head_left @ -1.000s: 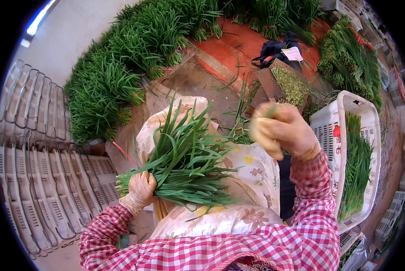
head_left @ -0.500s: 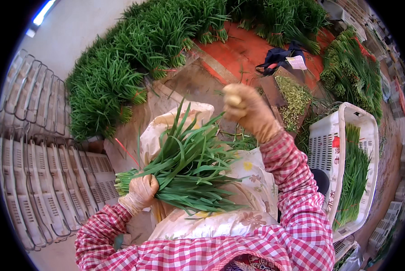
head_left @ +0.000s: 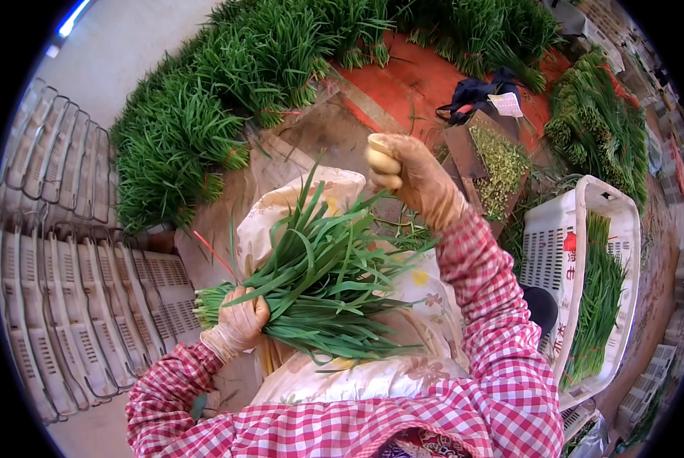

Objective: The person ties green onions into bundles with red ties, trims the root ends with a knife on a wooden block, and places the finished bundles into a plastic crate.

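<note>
My left hand [head_left: 243, 317], in a pale glove, is closed round a bunch of garlic chives [head_left: 330, 298] close to the cut stem ends. The flat green leaves fan out to the right over my lap. A thin red tie [head_left: 214, 256] sticks up beside that hand. My right hand [head_left: 414, 175], also gloved, is raised above and beyond the leaf tips, its fingers curled in. Whatever those fingers may hold is hidden. A patterned cream cloth [head_left: 449, 305] lies under the chives, across my lap.
Bundled chives [head_left: 181, 137] stand in a long row at the far left and back. On the right, a white plastic crate [head_left: 544, 244] holds more bundles. Grey-white crates [head_left: 90, 313] line the left side. Green trimmings [head_left: 498, 168] and a dark bag [head_left: 471, 99] lie ahead.
My right hand has shifted slightly toward me and left, its fingers now showing more clearly. The left hand keeps its hold on the chives in the same place.
</note>
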`<state>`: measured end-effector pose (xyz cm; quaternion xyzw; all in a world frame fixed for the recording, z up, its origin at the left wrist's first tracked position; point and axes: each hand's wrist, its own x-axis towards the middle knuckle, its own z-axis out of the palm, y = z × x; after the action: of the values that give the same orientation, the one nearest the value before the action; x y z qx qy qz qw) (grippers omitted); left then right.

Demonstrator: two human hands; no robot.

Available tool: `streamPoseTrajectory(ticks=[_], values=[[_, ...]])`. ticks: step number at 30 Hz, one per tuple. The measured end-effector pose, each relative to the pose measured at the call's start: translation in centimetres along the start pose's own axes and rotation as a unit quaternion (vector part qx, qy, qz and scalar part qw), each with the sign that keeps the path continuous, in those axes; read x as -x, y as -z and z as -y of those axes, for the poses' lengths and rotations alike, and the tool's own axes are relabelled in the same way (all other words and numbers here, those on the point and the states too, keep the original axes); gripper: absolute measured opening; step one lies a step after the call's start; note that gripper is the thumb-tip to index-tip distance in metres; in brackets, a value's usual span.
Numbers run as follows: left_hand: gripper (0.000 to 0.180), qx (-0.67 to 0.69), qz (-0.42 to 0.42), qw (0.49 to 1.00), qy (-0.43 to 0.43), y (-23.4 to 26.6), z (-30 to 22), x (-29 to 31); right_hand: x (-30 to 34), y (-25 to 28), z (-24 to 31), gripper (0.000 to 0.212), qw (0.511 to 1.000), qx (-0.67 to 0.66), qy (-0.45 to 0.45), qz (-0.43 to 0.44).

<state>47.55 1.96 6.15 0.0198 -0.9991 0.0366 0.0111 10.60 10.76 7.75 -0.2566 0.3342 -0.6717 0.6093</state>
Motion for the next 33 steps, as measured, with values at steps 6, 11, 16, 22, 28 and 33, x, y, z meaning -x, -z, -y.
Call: streamPoseTrajectory(ticks=[6, 11, 16, 22, 28, 33], values=[[0.047, 0.012, -0.008, 1.0, -0.021, 0.3, -0.1, -1.2, -4.2, -1.0, -1.9, 0.045, 0.903, 0.42, -0.056, -0.069], [0.052, 0.041, 0.007, 0.999, 0.019, 0.6, -0.3, -0.5, -1.8, -1.4, -0.2, 0.02, 0.994, -0.097, 0.001, -0.04], [0.051, 0.035, -0.025, 0.999, 0.02, -0.2, -0.3, -0.5, 5.4, 5.0, 4.0, 0.05, 0.992, 0.018, 0.056, -0.115], [0.061, 0.019, -0.027, 0.999, 0.01, 0.0, -0.5, -0.8, 4.3, -0.4, -1.2, 0.031, 0.95, 0.296, -0.071, -0.077], [0.066, 0.03, -0.029, 0.998, 0.044, 0.1, -0.7, -1.1, 8.6, -1.4, 2.3, 0.029, 0.966, -0.187, 0.14, 0.107], [0.054, -0.012, 0.015, 0.994, 0.107, 1.0, -2.1, -2.1, 15.0, 0.9, 3.1, 0.026, 0.979, 0.114, 0.138, -0.101]])
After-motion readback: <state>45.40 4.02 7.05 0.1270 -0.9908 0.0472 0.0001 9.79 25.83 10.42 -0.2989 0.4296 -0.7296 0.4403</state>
